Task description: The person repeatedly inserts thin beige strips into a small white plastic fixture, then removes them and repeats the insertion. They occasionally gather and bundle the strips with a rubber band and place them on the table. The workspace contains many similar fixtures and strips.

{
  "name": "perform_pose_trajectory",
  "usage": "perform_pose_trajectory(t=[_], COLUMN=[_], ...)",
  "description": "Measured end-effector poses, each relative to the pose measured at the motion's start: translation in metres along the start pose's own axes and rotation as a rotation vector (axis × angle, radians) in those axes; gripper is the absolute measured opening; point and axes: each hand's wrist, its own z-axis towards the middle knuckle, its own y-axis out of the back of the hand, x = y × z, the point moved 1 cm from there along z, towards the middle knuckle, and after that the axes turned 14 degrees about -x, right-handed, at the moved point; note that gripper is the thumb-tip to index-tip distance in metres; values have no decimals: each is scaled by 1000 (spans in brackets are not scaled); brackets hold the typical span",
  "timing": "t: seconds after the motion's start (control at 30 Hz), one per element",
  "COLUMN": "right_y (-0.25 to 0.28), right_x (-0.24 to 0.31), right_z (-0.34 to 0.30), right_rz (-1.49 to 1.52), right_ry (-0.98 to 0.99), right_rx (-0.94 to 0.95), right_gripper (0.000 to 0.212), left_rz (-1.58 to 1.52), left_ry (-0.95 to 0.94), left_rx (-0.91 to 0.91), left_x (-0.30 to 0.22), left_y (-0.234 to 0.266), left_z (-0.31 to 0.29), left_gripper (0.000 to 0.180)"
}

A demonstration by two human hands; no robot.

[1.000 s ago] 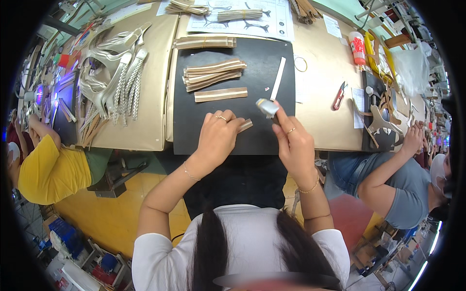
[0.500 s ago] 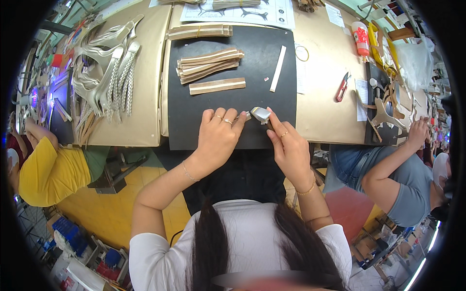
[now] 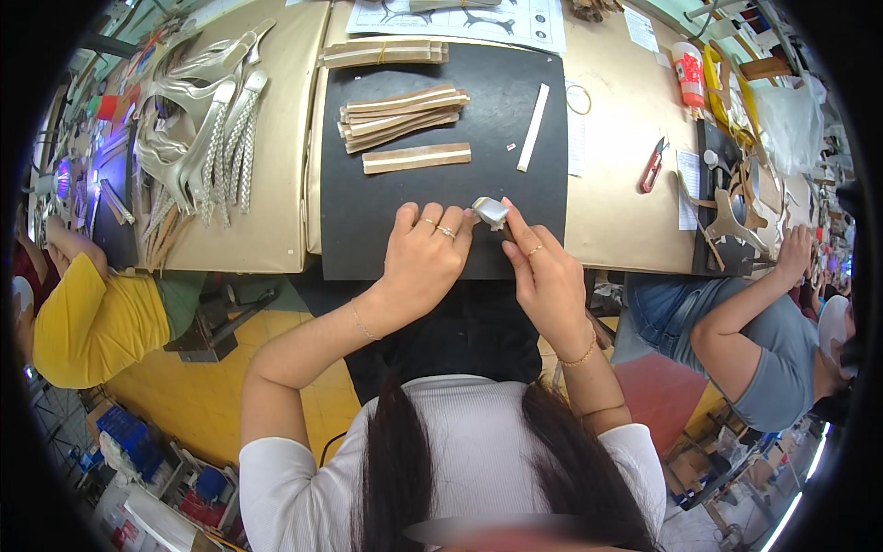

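My right hand [image 3: 544, 276] is closed around what looks like a silver-headed hammer [image 3: 490, 212], its forefinger stretched along the shiny head and most of the handle covered. Beside it, my left hand [image 3: 425, 256] curls down on the black mat [image 3: 386, 216] with its fingertips close to the hammer head. Whatever lies under those fingers is hidden. Farther up the mat lies a single tan strip with a pale middle band [image 3: 417, 158]. Behind that sits a loose stack of similar strips [image 3: 405, 115]. A narrow white strip [image 3: 533, 127] lies at the right.
A banded bundle of strips [image 3: 384, 52] and a printed sheet [image 3: 460, 23] are at the back. Silver braided straps [image 3: 207, 129] pile up on the left. Red-handled snips [image 3: 652, 167] and a red-and-white bottle [image 3: 688, 74] stand right. Co-workers sit at both sides.
The hammer head has shifted slightly left and up, closer to my left fingertips. A small strip end that showed at the left fingertips is now out of sight.
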Motion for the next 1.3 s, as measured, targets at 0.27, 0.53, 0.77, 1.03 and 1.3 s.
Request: perform_pose_trajectory(t=[0.27, 0.53, 0.77, 1.03, 1.3], right_y=[1, 0, 3, 4, -2], right_x=[0, 0, 3, 6, 4], right_z=[-1, -1, -1, 5, 3], right_rz=[-42, -36, -28, -126, -184], right_ry=[-7, -17, -16, 20, 14], right_rx=[14, 18, 0, 54, 72], right_gripper=[50, 50, 51, 53, 49], left_rz=[2, -11, -28, -32, -116], left_ry=[4, 1, -5, -22, 110], left_rx=[33, 17, 15, -31, 24], left_x=[-1, 1, 4, 5, 10], left_y=[0, 0, 1, 1, -2], left_z=[-3, -3, -1, 2, -2], left_gripper=[35, 35, 31, 22, 25])
